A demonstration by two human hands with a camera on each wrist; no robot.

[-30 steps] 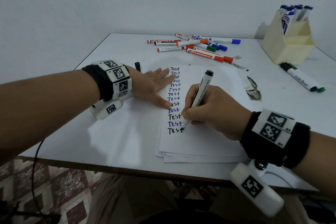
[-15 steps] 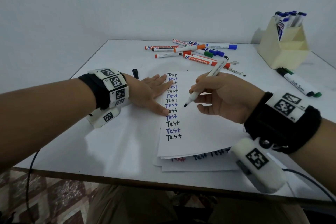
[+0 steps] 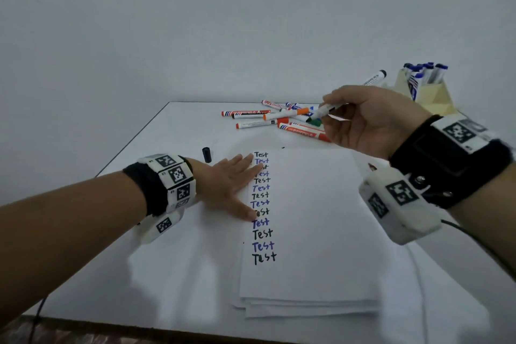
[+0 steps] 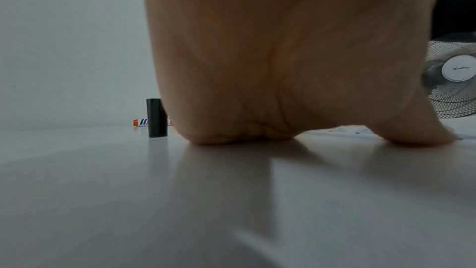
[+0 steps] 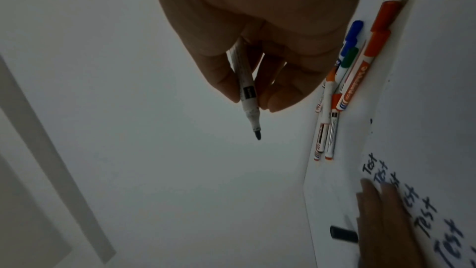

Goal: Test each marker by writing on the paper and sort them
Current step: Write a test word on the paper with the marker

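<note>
My right hand [image 3: 360, 120] is raised above the table and pinches an uncapped black marker [image 3: 329, 109] [image 5: 246, 91], its tip pointing left over the marker pile. My left hand [image 3: 226, 179] lies flat with straight fingers on the left edge of the paper stack [image 3: 307, 218], which carries a column of black and blue "Test" words [image 3: 261, 204]. The marker's black cap [image 3: 206, 154] [image 4: 156, 117] stands on the table just beyond my left hand. A pile of capped orange, blue and green markers [image 3: 279, 119] [image 5: 342, 80] lies at the back of the table.
A cream holder [image 3: 424, 92] with several blue-capped markers stands at the back right. The white table [image 3: 167, 260] ends near the bottom of the head view. A fan [image 4: 455, 80] shows in the left wrist view.
My right hand lifted the marker off the paper after the last black "Test" and carried it up and back toward the marker pile. My left hand stayed flat on the paper.
</note>
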